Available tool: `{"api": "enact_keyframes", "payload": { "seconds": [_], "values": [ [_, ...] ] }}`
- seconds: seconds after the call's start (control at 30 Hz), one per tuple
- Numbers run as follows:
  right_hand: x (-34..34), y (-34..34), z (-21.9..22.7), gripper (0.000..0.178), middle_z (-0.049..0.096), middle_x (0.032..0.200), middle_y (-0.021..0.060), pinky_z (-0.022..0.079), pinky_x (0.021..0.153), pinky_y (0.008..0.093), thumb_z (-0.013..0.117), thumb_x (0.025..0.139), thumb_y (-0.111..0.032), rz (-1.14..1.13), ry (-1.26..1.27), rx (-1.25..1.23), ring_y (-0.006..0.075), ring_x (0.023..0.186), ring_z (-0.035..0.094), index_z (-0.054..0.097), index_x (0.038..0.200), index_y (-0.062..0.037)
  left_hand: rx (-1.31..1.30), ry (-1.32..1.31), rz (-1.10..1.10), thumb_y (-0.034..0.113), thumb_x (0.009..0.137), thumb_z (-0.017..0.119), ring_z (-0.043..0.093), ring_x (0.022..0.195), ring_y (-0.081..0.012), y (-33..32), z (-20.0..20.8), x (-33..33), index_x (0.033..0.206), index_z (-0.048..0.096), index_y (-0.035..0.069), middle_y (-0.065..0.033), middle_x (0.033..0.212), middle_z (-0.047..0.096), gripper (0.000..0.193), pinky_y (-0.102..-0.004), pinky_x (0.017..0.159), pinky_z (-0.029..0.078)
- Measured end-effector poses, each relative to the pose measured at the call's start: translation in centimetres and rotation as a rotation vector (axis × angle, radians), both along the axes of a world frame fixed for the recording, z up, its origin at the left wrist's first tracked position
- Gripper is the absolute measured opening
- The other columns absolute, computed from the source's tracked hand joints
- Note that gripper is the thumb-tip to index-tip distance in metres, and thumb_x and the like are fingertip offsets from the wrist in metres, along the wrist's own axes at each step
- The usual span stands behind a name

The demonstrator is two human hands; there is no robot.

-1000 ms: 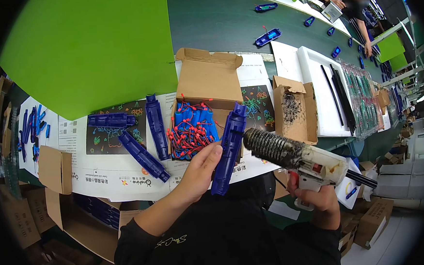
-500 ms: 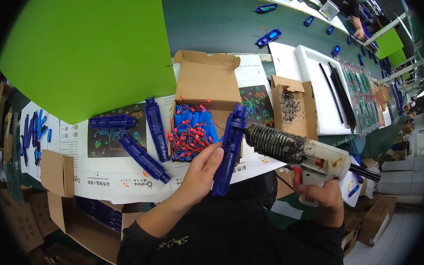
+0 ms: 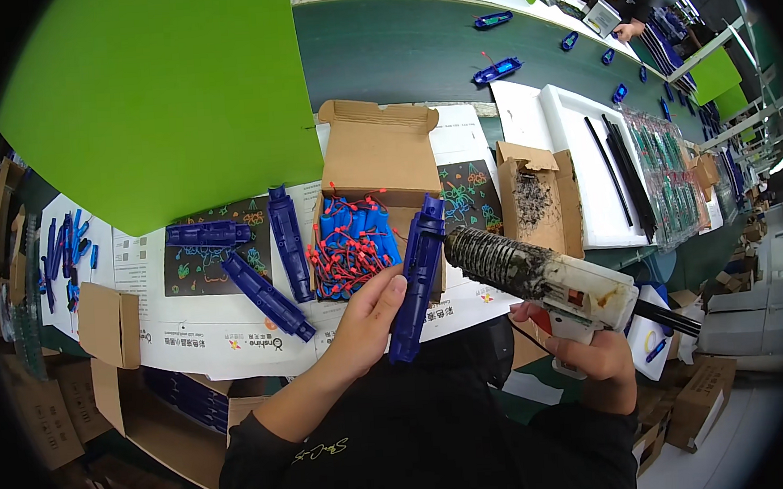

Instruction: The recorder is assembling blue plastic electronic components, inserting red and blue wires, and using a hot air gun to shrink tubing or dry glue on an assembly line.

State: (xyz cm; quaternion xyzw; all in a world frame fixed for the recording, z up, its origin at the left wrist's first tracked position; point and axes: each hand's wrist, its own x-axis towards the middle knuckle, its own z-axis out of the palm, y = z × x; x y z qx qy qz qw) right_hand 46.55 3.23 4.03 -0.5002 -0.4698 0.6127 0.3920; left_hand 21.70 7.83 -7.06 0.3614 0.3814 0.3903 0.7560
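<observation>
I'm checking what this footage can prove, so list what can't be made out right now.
All in the head view:
Left hand: most fingers, behind the blue housing.
Right hand: some fingers, behind the glue gun.
Nozzle: contact with the housing too small to tell.
Open carton: most of its floor, under blue cells.

A green panel point(image 3: 154, 98) stands left — pale floor point(image 3: 748, 424) lies right.

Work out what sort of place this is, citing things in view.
Probably a factory assembly line: blue plastic housings sit spaced along a long dark-green surface, an open brown cardboard box holds blue cylinders with red connectors, and the right hand grips a white gun-shaped tool.
</observation>
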Motion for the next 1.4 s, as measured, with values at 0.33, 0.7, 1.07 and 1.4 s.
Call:
{"api": "enact_keyframes", "payload": {
  "seconds": [0.33, 0.7, 1.07, 1.4],
  "values": [
    [0.0, -0.4, 1.2, 0.055, 0.061, 0.102, 0.0157, 0.045, 0.087, 0.0311, 0.049, 0.066, 0.006, -0.021, -0.053, 0.001, 0.021, 0.101, 0.057, 0.045, 0.121, 0.0055, 0.077, 0.095, -0.04, 0.032, 0.097, 0.041, 0.057, 0.089, -0.0102, 0.0, 0.0, -0.3, 0.126, 0.043, -0.003, -0.0067, 0.1, 0.059, 0.046, -0.0245, 0.079, 0.046],
    [0.6, -0.5, 0.8, 0.075, 0.059, 0.097, 0.025, 0.051, 0.082, 0.046, 0.06, 0.051, -0.009, -0.432, 0.094, 0.159, 0.0342, 0.083, 0.062, 0.04, 0.121, 0.0106, 0.053, 0.021, 0.115, 0.036, 0.097, 0.039, 0.059, 0.073, -0.0109, -0.1, 1.3, -2.0, 0.123, 0.044, 0.0, -0.0091, 0.088, 0.061, 0.045, -0.0245, 0.064, 0.051],
    [12.2, 0.0, -9.9, 0.035, 0.063, 0.078, 0.0163, 0.055, 0.049, 0.0317, 0.051, 0.084, -0.021, -0.741, -0.132, -0.115, 0.024, 0.056, 0.064, 0.053, 0.103, 0.008, -0.014, -0.074, 0.239, 0.034, 0.097, 0.04, 0.059, 0.078, -0.0105, -0.5, 0.9, -4.8, 0.122, 0.045, -0.001, -0.0088, 0.09, 0.061, 0.044, -0.0223, 0.066, 0.049],
    [14.3, 0.0, -10.8, 0.053, 0.064, 0.079, 0.0121, 0.053, 0.046, 0.0278, 0.049, 0.088, -0.046, -0.517, -0.57, -0.425, 0.0189, 0.058, 0.064, 0.054, 0.108, 0.0022, -0.14, -0.337, 0.307, 0.037, 0.097, 0.036, 0.058, 0.066, -0.0161, -1.8, 0.3, -6.6, 0.107, 0.05, 0.0, -0.0128, 0.086, 0.059, 0.041, -0.0305, 0.053, 0.049]
  ]
}}
